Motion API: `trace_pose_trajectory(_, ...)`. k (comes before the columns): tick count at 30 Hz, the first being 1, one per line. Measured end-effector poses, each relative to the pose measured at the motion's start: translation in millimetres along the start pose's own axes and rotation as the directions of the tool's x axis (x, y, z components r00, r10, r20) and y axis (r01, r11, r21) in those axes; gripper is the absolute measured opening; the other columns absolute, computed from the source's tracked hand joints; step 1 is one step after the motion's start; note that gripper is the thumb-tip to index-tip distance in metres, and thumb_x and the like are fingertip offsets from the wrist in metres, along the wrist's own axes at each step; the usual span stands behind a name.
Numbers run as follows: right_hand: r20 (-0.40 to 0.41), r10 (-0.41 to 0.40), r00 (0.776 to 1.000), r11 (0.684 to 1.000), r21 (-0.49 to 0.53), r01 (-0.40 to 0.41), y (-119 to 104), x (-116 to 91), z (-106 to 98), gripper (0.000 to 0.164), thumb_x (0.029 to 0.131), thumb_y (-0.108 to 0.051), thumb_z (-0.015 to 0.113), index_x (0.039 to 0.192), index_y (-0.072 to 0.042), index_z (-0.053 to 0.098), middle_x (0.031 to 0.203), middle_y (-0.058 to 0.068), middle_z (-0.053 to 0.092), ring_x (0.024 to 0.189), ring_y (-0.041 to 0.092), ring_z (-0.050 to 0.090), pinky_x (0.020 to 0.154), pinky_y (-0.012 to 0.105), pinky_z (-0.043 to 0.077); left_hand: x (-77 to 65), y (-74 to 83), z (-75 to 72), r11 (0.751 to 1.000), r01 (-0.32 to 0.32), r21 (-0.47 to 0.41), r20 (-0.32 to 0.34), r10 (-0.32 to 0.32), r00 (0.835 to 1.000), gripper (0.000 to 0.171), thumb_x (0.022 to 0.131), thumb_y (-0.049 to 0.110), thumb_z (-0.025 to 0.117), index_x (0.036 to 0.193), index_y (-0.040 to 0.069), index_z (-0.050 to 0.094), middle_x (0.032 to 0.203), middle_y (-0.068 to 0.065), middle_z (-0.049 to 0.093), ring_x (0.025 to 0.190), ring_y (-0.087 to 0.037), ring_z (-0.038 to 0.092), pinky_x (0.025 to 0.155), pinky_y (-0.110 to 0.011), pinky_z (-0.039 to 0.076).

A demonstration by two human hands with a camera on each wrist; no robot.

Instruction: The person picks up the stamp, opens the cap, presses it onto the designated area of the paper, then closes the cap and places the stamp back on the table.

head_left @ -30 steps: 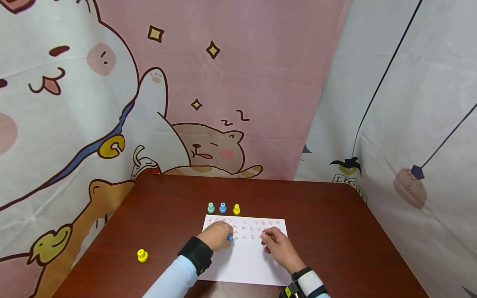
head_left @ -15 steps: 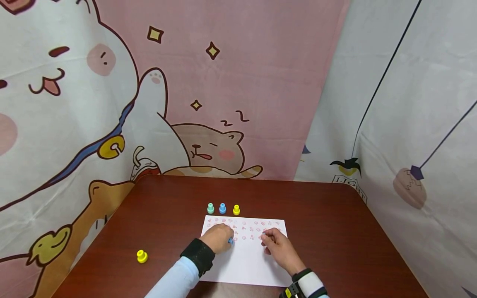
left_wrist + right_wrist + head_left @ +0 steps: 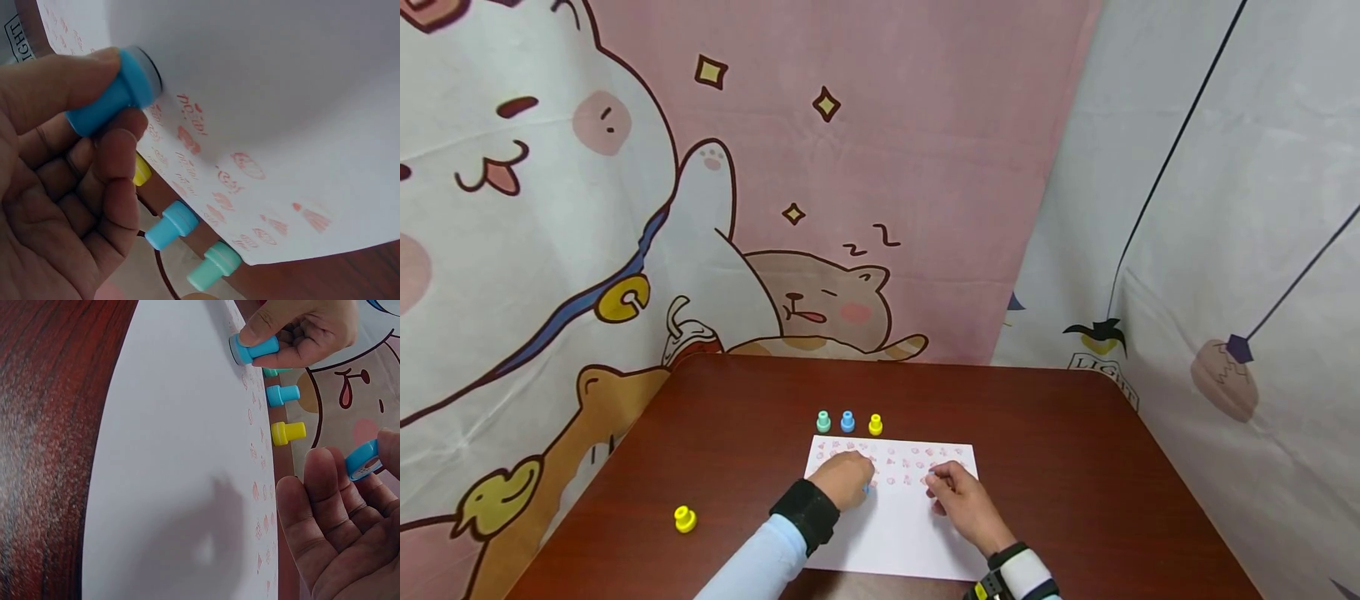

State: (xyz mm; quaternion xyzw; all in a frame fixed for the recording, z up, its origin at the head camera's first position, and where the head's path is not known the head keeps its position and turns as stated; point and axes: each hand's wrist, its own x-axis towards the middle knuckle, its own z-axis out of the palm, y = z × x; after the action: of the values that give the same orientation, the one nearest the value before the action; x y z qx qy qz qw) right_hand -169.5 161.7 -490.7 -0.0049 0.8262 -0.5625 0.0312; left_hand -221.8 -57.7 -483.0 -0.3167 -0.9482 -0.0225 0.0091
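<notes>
My left hand (image 3: 844,481) pinches a blue toy stamp (image 3: 109,103) between thumb and fingers, over the white paper (image 3: 898,533). The stamp is tilted, its dark-rimmed printing end close to the sheet beside rows of small red prints (image 3: 189,139). Over the right part of the paper, my right hand (image 3: 966,504) holds a small blue cap (image 3: 362,460) between thumb and fingers, a picture showing on its face. The fingers below the cap are loosely bent. From the head view, most of the stamp is hidden behind the left hand.
Behind the paper's far edge stand a green stamp (image 3: 823,422), a blue stamp (image 3: 847,422) and a yellow stamp (image 3: 876,426) in a row. Another yellow stamp (image 3: 685,520) stands at the left on the brown table (image 3: 1037,442). A printed cloth (image 3: 955,167) hangs behind.
My left hand has shifted slightly right over the paper and turned, so less of the blue stamp shows in the head view. The right hand has stayed in place with the cap.
</notes>
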Motion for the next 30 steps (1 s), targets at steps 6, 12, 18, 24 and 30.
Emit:
trace_pose_trajectory(6,0.001,-0.002,1.0,1.0,-0.001,0.002,1.1,-0.9,1.7,0.027,0.1,-0.019,0.06,0.113,0.004,0.058,0.088,0.007,0.064,0.079,0.021,0.063,0.069,0.033,0.056,-2.5,9.4,-4.0,0.999,0.004,0.05,-0.018,-0.003,1.0,0.01,0.079,0.006,0.078,0.086,0.007,0.071,0.079,-0.004,0.068,0.072,-0.017,0.062,0.077,-0.029,0.054)
trace_pose_trajectory(12,-0.003,-0.006,1.0,1.0,0.001,0.006,0.8,-0.2,2.6,0.026,0.099,-0.018,0.061,0.112,0.005,0.058,0.087,0.007,0.064,0.08,0.022,0.063,0.068,0.033,0.056,0.3,6.3,-3.2,0.999,-0.003,0.047,-0.013,0.003,1.0,0.011,0.078,0.007,0.079,0.086,0.007,0.071,0.077,-0.004,0.068,0.071,-0.018,0.062,0.076,-0.029,0.054)
trace_pose_trajectory(18,-0.007,0.015,1.0,1.0,-0.011,-0.016,-1.1,1.1,2.4,0.027,0.1,-0.02,0.061,0.113,0.003,0.058,0.089,0.007,0.065,0.083,0.022,0.063,0.07,0.033,0.056,1.5,4.9,-2.8,0.999,-0.011,0.045,-0.016,0.012,1.0,0.011,0.079,0.007,0.079,0.087,0.007,0.071,0.079,-0.005,0.069,0.072,-0.018,0.063,0.078,-0.029,0.054)
trace_pose_trajectory(24,-0.01,0.008,1.0,1.0,-0.011,-0.009,-0.4,1.6,2.4,0.026,0.1,-0.019,0.061,0.113,0.004,0.058,0.089,0.007,0.065,0.083,0.023,0.064,0.069,0.034,0.056,1.2,4.6,-2.6,1.0,0.002,0.016,-0.003,-0.002,1.0,0.011,0.081,0.007,0.079,0.09,0.006,0.072,0.082,-0.005,0.07,0.074,-0.018,0.063,0.082,-0.029,0.054)
trace_pose_trajectory(30,-0.013,0.023,1.0,1.0,-0.014,-0.024,-1.5,1.4,2.1,0.026,0.1,-0.019,0.06,0.113,0.004,0.058,0.089,0.007,0.065,0.083,0.023,0.064,0.069,0.034,0.056,1.0,3.7,0.8,1.0,0.017,0.011,0.007,-0.017,1.0,0.013,0.082,0.009,0.079,0.093,0.006,0.072,0.084,-0.005,0.07,0.076,-0.018,0.063,0.083,-0.029,0.054)
